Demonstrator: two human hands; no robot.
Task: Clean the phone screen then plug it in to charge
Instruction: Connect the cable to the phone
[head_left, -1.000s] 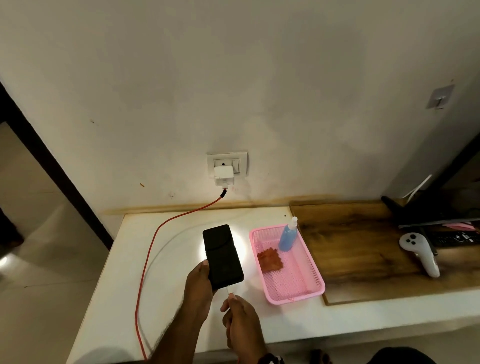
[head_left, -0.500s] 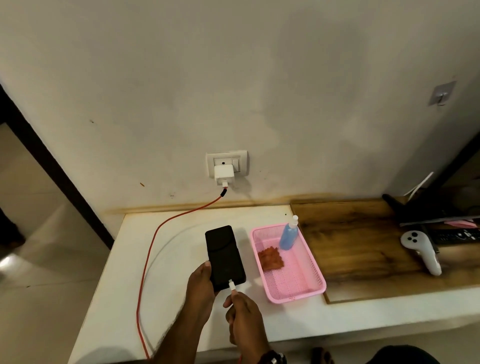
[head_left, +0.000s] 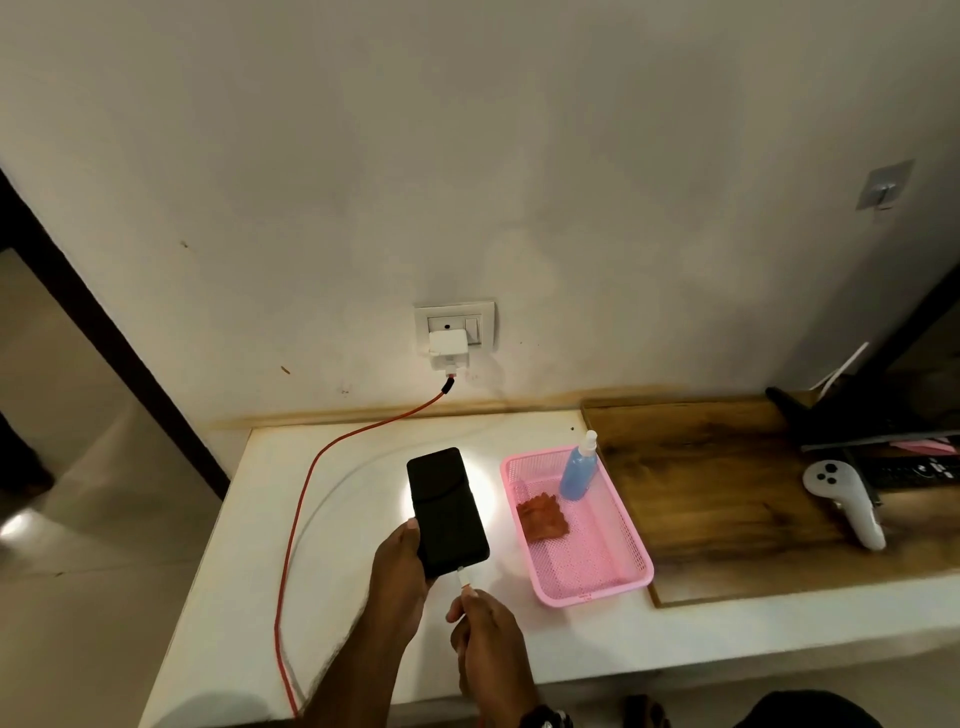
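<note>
Left hand (head_left: 397, 569) gripping slim glossy black phone (head_left: 447, 512), right hand (head_left: 488, 631) pinching white plug (head_left: 462, 576)

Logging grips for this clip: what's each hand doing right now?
Left hand: closed on the phone.
Right hand: pinching the cable plug at the phone's bottom edge.

A home: plastered wall socket (head_left: 455, 328), game controller (head_left: 844, 501) on counter (head_left: 363, 639).

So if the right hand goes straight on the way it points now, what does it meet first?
The right hand pushes the white plug toward the phone, so it likely meets the phone's bottom edge first.
</note>
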